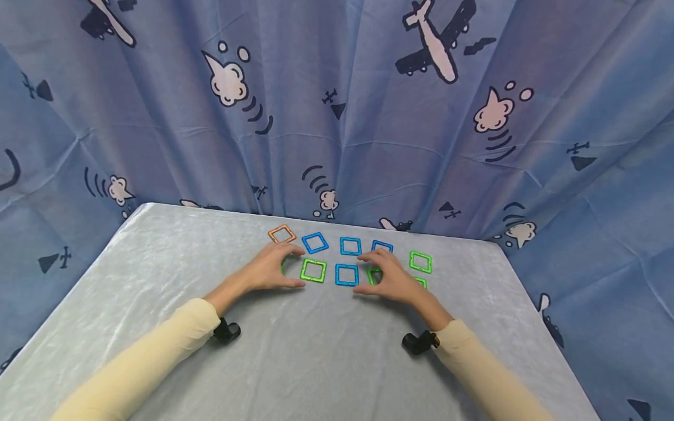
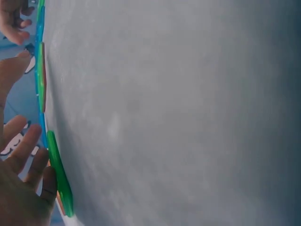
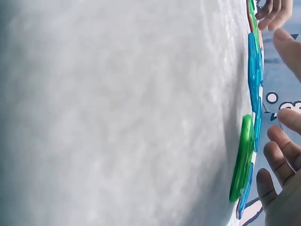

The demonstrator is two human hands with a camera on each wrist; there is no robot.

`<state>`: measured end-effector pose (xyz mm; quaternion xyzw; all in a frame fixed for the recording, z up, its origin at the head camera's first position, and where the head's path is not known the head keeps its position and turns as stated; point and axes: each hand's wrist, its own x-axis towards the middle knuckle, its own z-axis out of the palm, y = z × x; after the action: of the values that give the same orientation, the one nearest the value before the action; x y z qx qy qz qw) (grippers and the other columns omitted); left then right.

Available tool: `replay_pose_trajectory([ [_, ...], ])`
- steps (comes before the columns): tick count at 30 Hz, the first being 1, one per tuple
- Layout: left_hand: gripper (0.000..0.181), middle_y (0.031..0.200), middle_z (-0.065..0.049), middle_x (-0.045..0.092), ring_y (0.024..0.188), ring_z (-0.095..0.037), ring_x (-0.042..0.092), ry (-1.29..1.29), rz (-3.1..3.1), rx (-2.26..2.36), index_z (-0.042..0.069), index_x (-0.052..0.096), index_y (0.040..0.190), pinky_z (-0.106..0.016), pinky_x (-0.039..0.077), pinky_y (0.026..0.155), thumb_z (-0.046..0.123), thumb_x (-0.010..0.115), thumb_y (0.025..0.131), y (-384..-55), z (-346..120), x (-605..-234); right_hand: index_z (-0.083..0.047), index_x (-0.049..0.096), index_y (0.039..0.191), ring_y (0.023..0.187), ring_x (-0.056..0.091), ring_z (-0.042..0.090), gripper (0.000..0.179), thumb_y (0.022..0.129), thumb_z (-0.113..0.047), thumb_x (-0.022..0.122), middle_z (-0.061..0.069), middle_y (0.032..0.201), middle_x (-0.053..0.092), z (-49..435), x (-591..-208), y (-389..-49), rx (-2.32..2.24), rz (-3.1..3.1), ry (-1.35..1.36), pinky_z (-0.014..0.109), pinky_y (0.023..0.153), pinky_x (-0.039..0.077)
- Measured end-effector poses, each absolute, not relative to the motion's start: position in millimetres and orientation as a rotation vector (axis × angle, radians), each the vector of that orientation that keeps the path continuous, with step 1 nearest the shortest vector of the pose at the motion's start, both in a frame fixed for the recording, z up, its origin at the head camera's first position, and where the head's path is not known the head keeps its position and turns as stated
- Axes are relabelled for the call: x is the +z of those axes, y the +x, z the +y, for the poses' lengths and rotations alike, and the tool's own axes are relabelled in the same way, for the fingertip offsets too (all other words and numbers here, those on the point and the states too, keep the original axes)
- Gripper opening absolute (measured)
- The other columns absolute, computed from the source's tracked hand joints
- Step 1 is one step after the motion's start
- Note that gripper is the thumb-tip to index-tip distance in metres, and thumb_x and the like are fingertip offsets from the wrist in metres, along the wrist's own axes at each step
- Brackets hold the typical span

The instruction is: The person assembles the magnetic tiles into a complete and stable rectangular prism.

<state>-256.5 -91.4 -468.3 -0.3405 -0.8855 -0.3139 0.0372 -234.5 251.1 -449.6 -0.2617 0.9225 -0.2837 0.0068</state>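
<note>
My left hand (image 1: 271, 269) hovers over the table with thumb and fingers spread apart, nothing gripped. It partly covers a green square frame (image 2: 60, 174), seen edge-on in the left wrist view. To its right lies another green square frame (image 1: 313, 280), then a blue square frame (image 1: 347, 284). Facing it, my right hand (image 1: 394, 278) is likewise spread, thumb apart from fingers, above a green square frame (image 3: 242, 160) that it partly hides. In the right wrist view a gap shows between these fingers and that frame. Another green frame (image 1: 423, 281) peeks out behind the right hand.
Farther back lie an orange frame (image 1: 277, 229), a tilted blue frame (image 1: 319, 250), two more blue frames (image 1: 350, 254) and, rightmost, a green frame (image 1: 411, 260). All rest on a grey cloth-covered table (image 1: 295, 362). A blue patterned curtain (image 1: 295, 117) hangs behind its far edge.
</note>
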Motion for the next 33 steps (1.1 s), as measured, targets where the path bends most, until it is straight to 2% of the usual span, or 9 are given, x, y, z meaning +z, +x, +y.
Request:
replay_pose_trajectory([
  [4,0.07,0.121,-0.007,0.066,0.119,-0.028,0.056,-1.054,-2.712,-0.948,0.005,0.066,0.128,-0.048,0.039,0.105,0.043,0.09,0.074,-258,-85,-469,-0.009,0.064,0.137,0.117,0.051,0.027,0.079,0.074,-0.048,0.091,0.008,0.126,0.059,247,-451,-236,-0.867,2.882,-0.831,0.055,0.1,0.04],
  [13,0.068,0.12,-0.003,0.067,0.12,-0.031,0.054,-0.989,-2.757,-0.896,0.009,0.069,0.125,-0.057,0.042,0.098,0.045,0.091,0.072,-253,-75,-464,-0.009,0.064,0.136,0.114,0.053,0.025,0.077,0.074,-0.046,0.091,0.005,0.125,0.059,244,-456,-239,-0.816,2.881,-0.798,0.052,0.101,0.041],
  [21,0.066,0.124,-0.002,0.067,0.123,-0.032,0.052,-0.96,-2.768,-0.893,0.011,0.07,0.124,-0.058,0.041,0.098,0.044,0.092,0.072,-255,-74,-468,-0.01,0.065,0.135,0.125,0.049,0.03,0.074,0.075,-0.044,0.091,0.007,0.129,0.06,240,-453,-240,-0.791,2.875,-0.784,0.056,0.107,0.035],
  [33,0.064,0.127,-0.004,0.066,0.121,-0.032,0.052,-0.977,-2.775,-0.862,0.011,0.071,0.126,-0.055,0.042,0.093,0.043,0.092,0.074,-257,-72,-466,-0.014,0.071,0.125,0.116,0.053,0.027,0.058,0.077,-0.039,0.091,0.005,0.122,0.063,237,-456,-244,-0.804,2.872,-0.846,0.052,0.1,0.042],
])
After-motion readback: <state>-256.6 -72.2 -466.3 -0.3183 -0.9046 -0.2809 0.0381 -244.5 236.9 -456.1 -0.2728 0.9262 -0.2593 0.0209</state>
